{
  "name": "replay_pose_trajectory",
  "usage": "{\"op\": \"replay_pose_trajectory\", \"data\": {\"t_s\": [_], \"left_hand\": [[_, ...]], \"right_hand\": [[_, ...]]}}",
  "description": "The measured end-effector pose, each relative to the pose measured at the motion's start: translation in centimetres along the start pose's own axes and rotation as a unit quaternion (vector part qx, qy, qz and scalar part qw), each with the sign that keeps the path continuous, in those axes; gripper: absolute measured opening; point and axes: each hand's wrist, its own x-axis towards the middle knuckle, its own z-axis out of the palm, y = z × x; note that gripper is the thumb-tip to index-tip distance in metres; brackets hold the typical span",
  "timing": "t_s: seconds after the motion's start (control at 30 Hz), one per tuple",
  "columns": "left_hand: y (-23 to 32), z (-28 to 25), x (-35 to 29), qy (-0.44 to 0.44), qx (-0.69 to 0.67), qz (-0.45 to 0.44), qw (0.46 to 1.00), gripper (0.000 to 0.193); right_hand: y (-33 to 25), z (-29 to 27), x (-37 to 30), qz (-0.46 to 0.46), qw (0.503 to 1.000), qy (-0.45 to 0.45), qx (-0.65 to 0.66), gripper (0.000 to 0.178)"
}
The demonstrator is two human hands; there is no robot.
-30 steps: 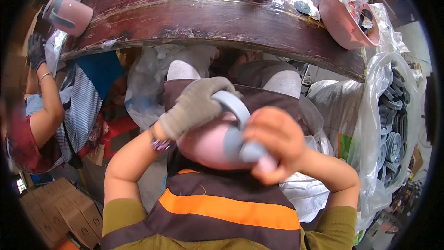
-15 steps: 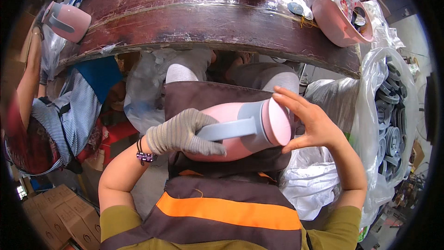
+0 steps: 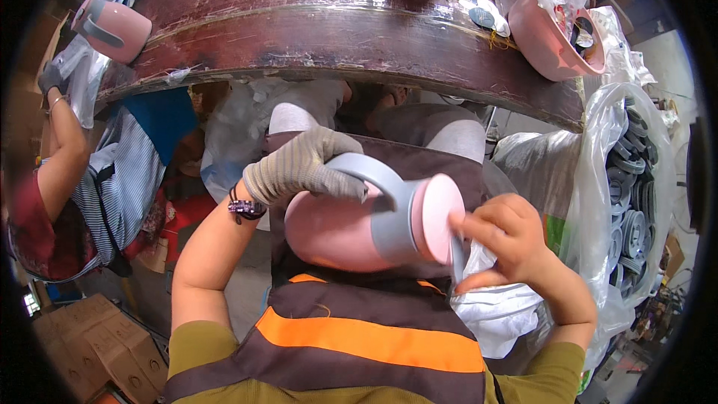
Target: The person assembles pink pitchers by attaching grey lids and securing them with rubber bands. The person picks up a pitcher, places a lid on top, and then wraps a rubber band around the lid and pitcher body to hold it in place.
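A pink jug with a grey collar lies tilted on its side above my lap, its pink lid toward the right. My left hand, in a striped grey knit glove, is closed round the jug's grey handle, which points upward. My bare right hand is at the lid end, its fingers curled and somewhat blurred. Between its forefinger and thumb shows a thin grey piece, close against the lid; whether it is joined to the jug cannot be made out.
A dark red table curves ahead, bearing another pink jug, a pink tub and several white discs. At right stands a clear bag of grey parts. A co-worker's arm is at left, above cardboard boxes.
The jug has turned so its handle swung from facing me to pointing up. My left hand rose with it. My right hand moved down, its fingers curling, and the thin grey piece came into sight.
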Motion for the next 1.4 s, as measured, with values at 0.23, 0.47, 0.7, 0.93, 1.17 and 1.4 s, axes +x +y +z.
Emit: {"op": "replay_pose_trajectory", "data": {"t_s": [0.23,0.47,0.7,0.93,1.17,1.4], "left_hand": [[0.5,0.1,0.3,-0.097,-0.039,-0.044,0.994,0.026],[1.5,1.6,-1.8,0.035,-0.042,-0.062,0.997,0.027],[2.5,9.6,-1.7,-0.072,-0.271,-0.181,0.943,0.026],[3.7,7.7,-0.7,0.203,-0.284,-0.071,0.934,0.021],[1.8,6.0,2.8,0.247,-0.361,-0.036,0.899,0.032],[1.6,5.2,2.6,0.199,-0.370,-0.033,0.907,0.041]], "right_hand": [[0.1,5.9,1.4,-0.223,0.959,0.119,0.129,0.063],[0.8,6.0,3.5,-0.100,0.966,0.173,0.165,0.082],[3.3,4.7,5.6,0.103,0.966,0.088,0.221,0.077],[15.4,1.4,9.9,0.230,0.927,0.281,0.095,0.030],[28.3,2.2,13.2,0.335,0.821,0.224,-0.405,0.036],[27.6,2.3,13.8,0.238,0.866,0.351,-0.263,0.029]]}}
